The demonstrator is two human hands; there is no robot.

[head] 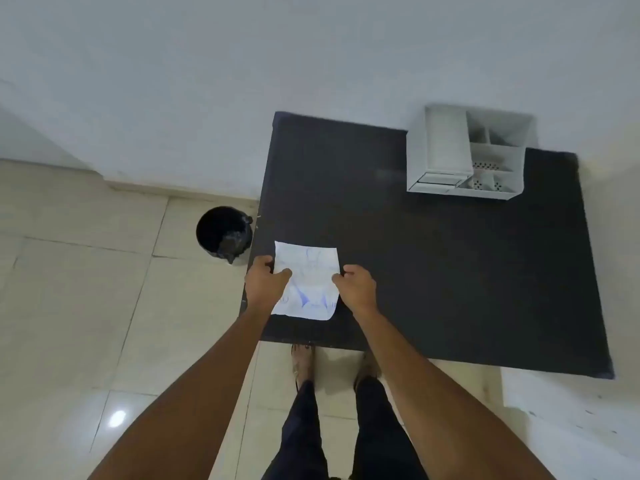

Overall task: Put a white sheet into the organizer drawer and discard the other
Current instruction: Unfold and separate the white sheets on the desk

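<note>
A white sheet (309, 282) with blue pen drawing on it is held above the front left of the dark table (433, 254). My left hand (265, 278) pinches its left edge and my right hand (356, 285) pinches its right edge. The white organizer (467, 155) stands at the table's back right, with a small drawer (438, 179) low at its front left that looks shut. A black bin (223, 233) stands on the floor just left of the table. Only one sheet is in sight.
A white wall runs behind the table. Beige floor tiles (86, 306) spread to the left and front. My legs and feet (304, 365) are at the table's front edge. A pale surface (571, 410) shows at the lower right.
</note>
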